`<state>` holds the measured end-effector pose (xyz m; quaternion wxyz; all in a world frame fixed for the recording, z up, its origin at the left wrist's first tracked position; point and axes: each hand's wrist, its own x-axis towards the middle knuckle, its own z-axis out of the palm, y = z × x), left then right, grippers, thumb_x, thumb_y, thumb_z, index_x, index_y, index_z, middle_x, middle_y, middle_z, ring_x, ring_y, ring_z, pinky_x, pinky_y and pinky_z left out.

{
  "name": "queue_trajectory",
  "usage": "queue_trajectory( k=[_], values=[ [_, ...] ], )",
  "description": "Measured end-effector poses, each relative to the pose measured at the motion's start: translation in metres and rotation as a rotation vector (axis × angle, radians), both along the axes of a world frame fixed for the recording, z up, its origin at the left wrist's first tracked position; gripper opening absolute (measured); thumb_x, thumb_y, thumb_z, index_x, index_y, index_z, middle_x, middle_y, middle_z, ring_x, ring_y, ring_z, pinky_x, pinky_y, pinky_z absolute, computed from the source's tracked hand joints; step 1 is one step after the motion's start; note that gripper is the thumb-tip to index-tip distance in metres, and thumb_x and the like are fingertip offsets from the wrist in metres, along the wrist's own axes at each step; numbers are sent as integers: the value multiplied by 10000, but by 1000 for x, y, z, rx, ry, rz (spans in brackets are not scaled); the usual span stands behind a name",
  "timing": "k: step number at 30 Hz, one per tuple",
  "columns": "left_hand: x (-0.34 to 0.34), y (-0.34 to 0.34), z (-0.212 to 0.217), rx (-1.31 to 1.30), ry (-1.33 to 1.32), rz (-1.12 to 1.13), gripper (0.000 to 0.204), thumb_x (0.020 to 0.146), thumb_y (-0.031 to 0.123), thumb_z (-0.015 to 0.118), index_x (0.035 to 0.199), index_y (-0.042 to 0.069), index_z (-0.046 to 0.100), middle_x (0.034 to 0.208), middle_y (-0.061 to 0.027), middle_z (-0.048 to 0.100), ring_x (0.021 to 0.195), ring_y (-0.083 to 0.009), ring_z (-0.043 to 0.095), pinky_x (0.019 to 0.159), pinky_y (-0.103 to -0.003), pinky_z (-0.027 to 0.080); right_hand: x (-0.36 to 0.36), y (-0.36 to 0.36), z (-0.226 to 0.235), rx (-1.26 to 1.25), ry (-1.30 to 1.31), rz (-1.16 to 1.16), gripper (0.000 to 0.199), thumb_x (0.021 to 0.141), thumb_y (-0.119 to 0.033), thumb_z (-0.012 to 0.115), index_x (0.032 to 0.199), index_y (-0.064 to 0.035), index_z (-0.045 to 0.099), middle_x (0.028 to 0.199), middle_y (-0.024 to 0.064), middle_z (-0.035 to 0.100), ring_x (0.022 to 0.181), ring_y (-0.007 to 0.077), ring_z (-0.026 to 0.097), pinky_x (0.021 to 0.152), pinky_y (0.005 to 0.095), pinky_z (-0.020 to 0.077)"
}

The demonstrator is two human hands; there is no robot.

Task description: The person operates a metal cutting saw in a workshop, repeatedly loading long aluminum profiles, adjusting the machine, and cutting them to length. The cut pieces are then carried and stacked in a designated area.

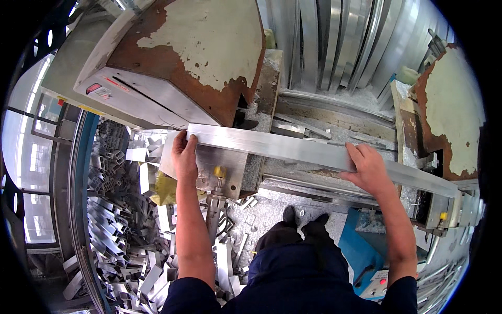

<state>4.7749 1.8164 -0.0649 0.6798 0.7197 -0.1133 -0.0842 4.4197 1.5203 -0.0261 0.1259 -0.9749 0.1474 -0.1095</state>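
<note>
A long silver aluminium profile (282, 148) lies across two machine beds, its right end lower in view than its left. My left hand (185, 157) grips it by the left end, thumb against its near face. Farther right, my right hand (369, 168) is wrapped over it, fingers on the top. The left end rests over a metal plate (222, 159) beside a saw head (204, 57) with a peeling cream and rust-brown cover. Beyond my right hand, the other end reaches a second peeling head (452, 115). A yellow-tipped clamp (219, 174) stands below the left end.
Aluminium offcuts (112, 225) are heaped on the floor at left. Several long profiles (334, 47) stand at the back. Metal chips and scraps (300, 128) lie between the heads. A blue control box (361, 246) is by my right forearm. Another yellow-tipped clamp (442, 220) sits far right.
</note>
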Motion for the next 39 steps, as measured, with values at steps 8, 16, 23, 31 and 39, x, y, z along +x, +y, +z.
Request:
queue_trajectory(
  k=[8,16,23,31,39],
  values=[
    [5,3,-14,-19,31,22,429,857,86,628,1238,-62,498,1137,-102,588,1030,-158,544,913,-276,406,-5,2,-4,4,33,6,786,509,-250,827,1199,-23,525,938,134,562,878,328,553,775,409,466],
    [3,8,-7,-15,51,9,390,861,89,629,1211,-38,514,1112,-81,586,1012,-145,542,894,-274,416,4,2,-2,23,-14,-4,685,525,-265,829,1113,-41,558,847,111,552,827,304,562,719,399,468],
    [-29,-31,11,604,-627,184,440,833,160,671,1209,-9,517,1139,-125,580,1071,-232,540,910,-329,417,-20,-1,0,9,70,-136,666,533,-305,829,1113,-101,573,834,87,579,826,304,584,745,442,451],
    [-204,-155,52,465,-1278,-794,635,624,158,769,1176,13,490,1191,-167,529,1160,-379,458,1020,-490,323,-66,59,14,73,-468,-273,639,642,-241,770,1205,-59,527,1202,139,521,1133,311,492,953,461,381],
    [-379,-297,52,660,-1202,-1133,773,552,271,823,1191,16,473,966,-158,610,901,-337,586,799,-435,460,-401,226,-65,-57,-369,-1354,298,700,-137,714,965,-36,624,989,161,564,944,341,546,771,408,482]
  ],
)
